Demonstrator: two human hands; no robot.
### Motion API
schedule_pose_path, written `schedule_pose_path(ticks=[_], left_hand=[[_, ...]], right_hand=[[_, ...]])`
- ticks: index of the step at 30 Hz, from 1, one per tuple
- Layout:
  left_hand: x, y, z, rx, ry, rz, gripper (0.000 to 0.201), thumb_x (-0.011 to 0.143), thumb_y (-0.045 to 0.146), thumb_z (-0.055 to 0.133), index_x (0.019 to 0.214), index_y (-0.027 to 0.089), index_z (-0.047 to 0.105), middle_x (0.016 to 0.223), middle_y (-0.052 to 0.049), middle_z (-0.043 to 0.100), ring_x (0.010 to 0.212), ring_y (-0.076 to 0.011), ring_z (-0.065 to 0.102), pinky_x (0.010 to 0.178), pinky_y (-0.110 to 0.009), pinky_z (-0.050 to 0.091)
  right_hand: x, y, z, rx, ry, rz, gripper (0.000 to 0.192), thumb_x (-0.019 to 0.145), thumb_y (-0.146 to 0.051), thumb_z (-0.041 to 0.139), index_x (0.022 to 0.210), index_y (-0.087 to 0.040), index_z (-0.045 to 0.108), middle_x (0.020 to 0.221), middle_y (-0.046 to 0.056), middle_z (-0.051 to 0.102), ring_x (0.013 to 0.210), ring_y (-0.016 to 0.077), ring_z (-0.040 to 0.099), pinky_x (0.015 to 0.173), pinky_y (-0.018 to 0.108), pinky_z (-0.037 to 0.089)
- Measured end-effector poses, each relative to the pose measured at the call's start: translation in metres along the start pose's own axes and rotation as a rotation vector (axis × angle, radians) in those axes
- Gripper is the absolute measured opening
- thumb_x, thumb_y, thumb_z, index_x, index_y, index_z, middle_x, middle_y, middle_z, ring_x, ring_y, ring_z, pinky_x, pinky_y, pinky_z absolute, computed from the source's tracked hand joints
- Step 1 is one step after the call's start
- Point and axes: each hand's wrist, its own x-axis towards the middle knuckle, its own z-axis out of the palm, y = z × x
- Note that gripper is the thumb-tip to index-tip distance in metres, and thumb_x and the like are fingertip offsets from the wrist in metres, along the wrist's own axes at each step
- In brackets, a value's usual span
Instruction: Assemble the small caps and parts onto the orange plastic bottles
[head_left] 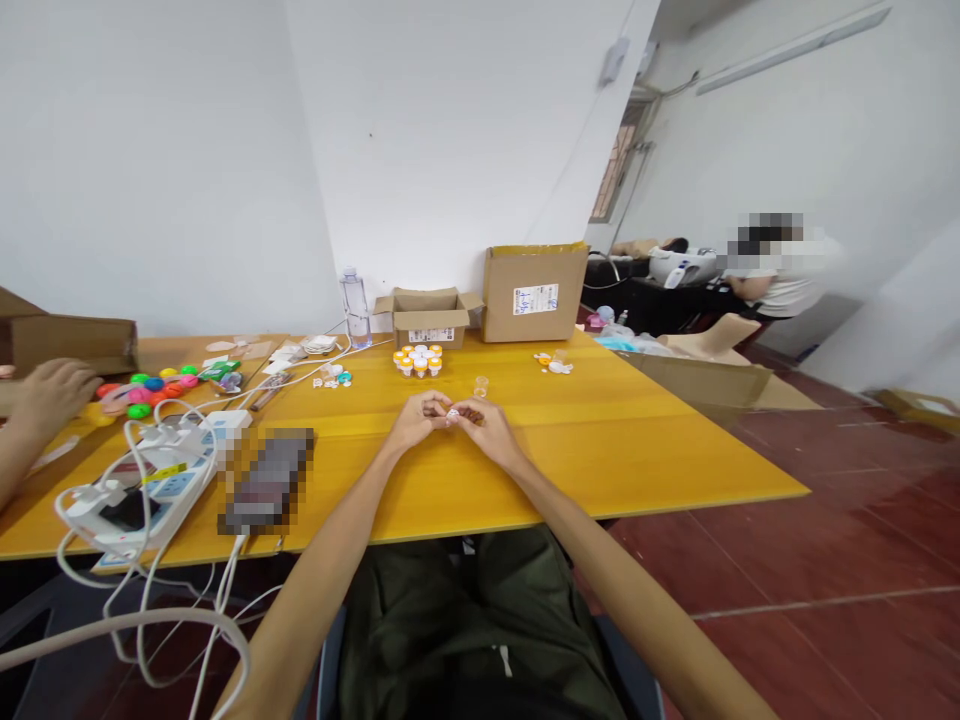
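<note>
A person sits at a yellow table [600,440] with both forearms stretched forward. The left hand [420,417] and right hand [484,425] meet at the middle of the table, fingers curled and pinching a small white piece [453,413] between their fingertips; what the piece is cannot be told. Just beyond the hands stands a small clear cup [481,385]. Farther back sits a cluster of little orange and white bottles [418,360], in front of a small open cardboard box [428,315] and beside a larger cardboard box [534,292]. A water bottle [355,308] stands near the wall. To the left lie a white power strip [161,480] with tangled cables and a row of coloured balls [154,390]. Another person's hand [49,395] rests at the table's far left edge.
</note>
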Motion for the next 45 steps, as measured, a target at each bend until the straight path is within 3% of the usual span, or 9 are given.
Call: schedule_pose_path(ticks=[11,45], left_hand=[[0.0002,-0.0014,-0.0006,0.026,0.013,-0.013,0.028,0.057,0.014,0.081,0.081,0.017,0.068,0.061,0.004,0.067,0.062,-0.0134,0.066,0.072,-0.027,0.054],[0.0001,0.0011,-0.0001,0.049,-0.006,-0.002,0.029,0.056,0.023,0.084,0.079,0.018,0.067,0.058,0.004,0.065,0.061,-0.0142,0.065,0.070,-0.028,0.055]], right_hand=[[-0.0004,-0.0008,0.0008,0.002,0.006,-0.020,0.019,0.086,-0.036,0.062,0.078,-0.022,0.073,0.075,0.003,0.070,0.070,0.0172,0.062,0.067,0.028,0.050],[0.0006,-0.0054,-0.0026,-0.033,0.001,-0.001,0.022,0.087,-0.034,0.063,0.073,-0.023,0.075,0.075,0.003,0.074,0.069,0.0176,0.064,0.063,0.027,0.047]])
